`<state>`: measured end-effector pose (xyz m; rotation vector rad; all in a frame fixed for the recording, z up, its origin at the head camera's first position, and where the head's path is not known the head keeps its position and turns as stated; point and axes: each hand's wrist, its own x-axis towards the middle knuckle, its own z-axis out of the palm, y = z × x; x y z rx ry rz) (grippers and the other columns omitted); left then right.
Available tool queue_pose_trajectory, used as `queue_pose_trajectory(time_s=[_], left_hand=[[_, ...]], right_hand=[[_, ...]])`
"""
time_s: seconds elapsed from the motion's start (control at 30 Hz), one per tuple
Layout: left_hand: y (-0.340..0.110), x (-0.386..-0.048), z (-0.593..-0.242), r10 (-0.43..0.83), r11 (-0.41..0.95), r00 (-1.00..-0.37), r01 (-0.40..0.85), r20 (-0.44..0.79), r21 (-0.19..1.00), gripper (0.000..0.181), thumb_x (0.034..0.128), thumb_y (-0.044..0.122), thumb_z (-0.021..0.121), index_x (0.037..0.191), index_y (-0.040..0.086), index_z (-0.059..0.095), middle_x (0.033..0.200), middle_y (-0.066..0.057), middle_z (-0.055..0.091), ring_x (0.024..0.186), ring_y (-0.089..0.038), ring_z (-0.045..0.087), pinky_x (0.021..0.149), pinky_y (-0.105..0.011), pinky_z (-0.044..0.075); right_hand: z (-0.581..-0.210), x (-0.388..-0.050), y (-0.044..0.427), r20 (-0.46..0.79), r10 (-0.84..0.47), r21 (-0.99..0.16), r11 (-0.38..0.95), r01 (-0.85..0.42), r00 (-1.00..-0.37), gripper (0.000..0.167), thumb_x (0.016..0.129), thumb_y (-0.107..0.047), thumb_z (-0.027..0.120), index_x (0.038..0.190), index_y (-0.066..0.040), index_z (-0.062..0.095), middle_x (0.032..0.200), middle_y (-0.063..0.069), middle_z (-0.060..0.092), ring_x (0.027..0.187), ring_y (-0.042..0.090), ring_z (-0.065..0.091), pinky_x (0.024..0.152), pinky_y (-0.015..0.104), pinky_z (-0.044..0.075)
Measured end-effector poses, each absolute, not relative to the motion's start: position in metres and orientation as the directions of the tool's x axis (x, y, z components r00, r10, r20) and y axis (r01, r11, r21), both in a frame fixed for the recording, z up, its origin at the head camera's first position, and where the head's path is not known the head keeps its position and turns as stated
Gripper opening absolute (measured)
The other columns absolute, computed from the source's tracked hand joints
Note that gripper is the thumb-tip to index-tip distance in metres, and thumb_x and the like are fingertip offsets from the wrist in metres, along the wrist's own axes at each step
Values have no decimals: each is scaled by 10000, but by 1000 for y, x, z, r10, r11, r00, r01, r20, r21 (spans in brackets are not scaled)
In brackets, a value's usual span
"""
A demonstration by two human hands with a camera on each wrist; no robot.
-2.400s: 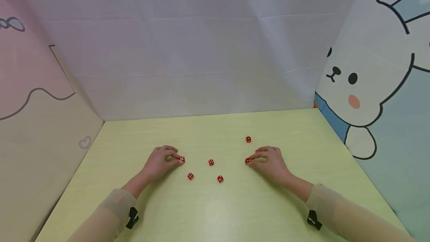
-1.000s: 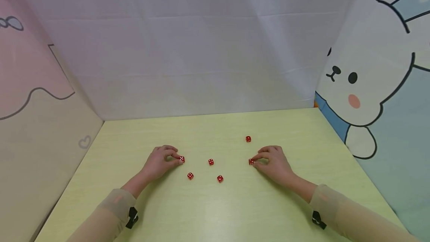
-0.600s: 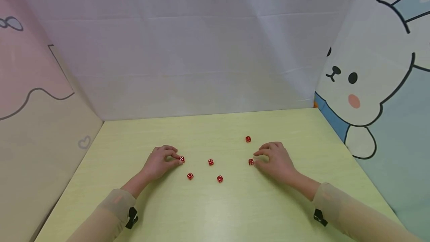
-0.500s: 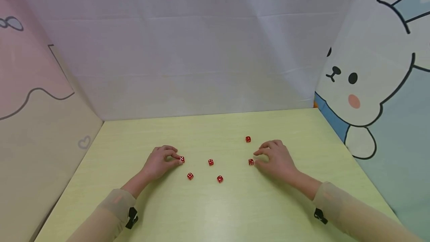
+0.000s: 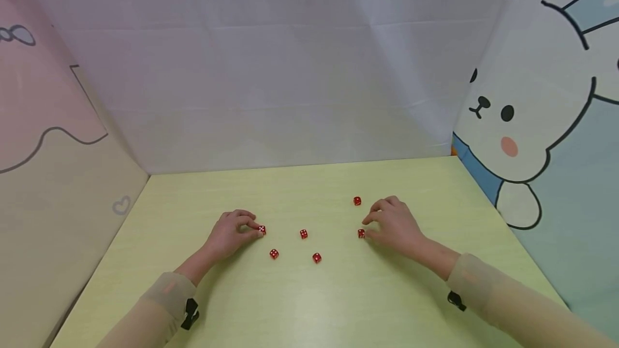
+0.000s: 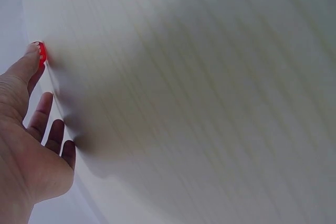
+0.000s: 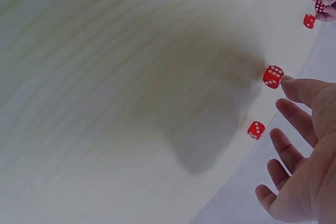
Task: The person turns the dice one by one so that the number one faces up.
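Note:
The left hand pinches a red die between thumb and forefinger; the left wrist view shows this die at the thumb tip. The right hand has its thumb tip beside another red die, its forefinger raised off it. In the right wrist view that die lies by the thumb, with a gap to the other fingers; whether the thumb touches it I cannot tell. Behind it on the table is a further red die, up and left of the right fingers.
Between the hands lie three more red dice, one in the middle, one nearer at the left and one nearer at the right. The pale yellow table meets a white cloth behind and printed side panels.
The right hand has moved its die slightly right, then parted its fingers from it; its knuckles now sit higher and further back. The left hand holds still.

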<state>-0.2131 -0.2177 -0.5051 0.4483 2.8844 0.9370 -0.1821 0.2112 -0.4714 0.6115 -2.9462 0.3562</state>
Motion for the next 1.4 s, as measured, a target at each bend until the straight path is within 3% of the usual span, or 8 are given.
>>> queue_pose_trajectory(time_s=[0.33,1.4], left_hand=[[-218,-213,-506,299,760,-954,252,22,599,145,893,338,813,946,205,789,1278,-57,646,1229,-392,494,1037,-574,382],[-216,-213,-506,301,764,-953,255,21,592,144,899,326,809,966,200,796,1282,-68,646,1244,-401,491,1047,-590,370]], right_hand=[[-469,-185,203,85,-386,-185,900,-395,-919,131,825,-309,859,920,-225,823,1058,11,648,1124,322,515,1002,542,416],[-472,-186,203,107,-398,-187,892,-412,-911,95,795,-297,885,810,-265,797,1053,5,652,1140,328,511,992,546,420]])
